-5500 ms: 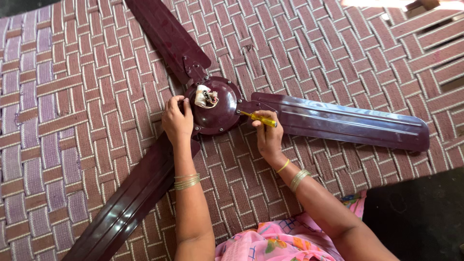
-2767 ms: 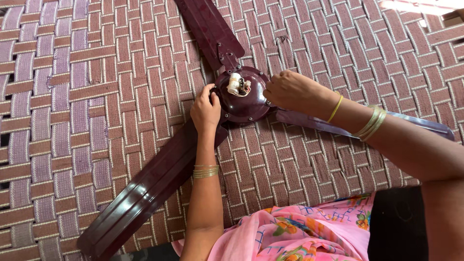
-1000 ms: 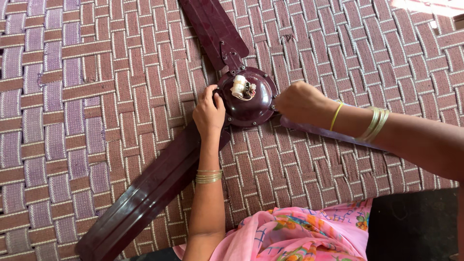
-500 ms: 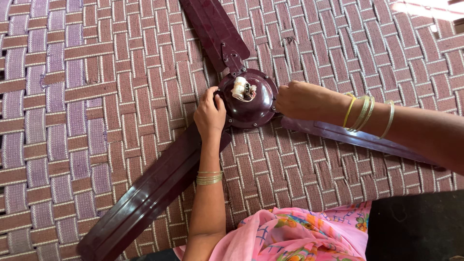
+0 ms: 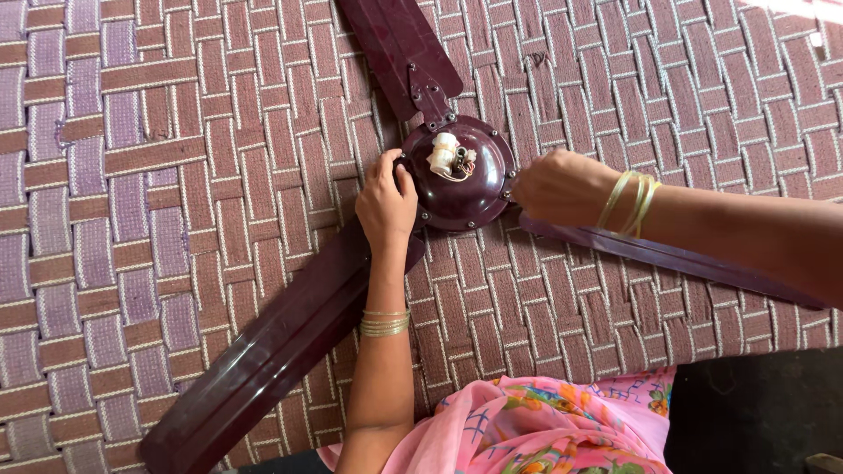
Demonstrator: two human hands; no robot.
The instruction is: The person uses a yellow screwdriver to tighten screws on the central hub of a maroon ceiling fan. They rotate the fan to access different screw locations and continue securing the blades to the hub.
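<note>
**Working the rim of a maroon ceiling fan hub, two hands on it**

The maroon ceiling fan [image 5: 457, 175] lay flat on a woven strap bed [image 5: 176, 175], its motor hub in the upper middle of my view and three blades splayed out. My tip for this bit: brace the hub with one hand so it couldn't spin while the other worked the rim on the opposite side, and stay off the white wiring connector [image 5: 443, 154] sticking up at the centre.

My left hand [image 5: 386, 204] was curled, fingertips pressed on the hub's left edge, nothing in it. My right hand [image 5: 555, 186] was clenched at the right edge; I couldn't tell whether it pinched anything. Gold bangles [image 5: 630, 197] sat on that wrist.
</note>
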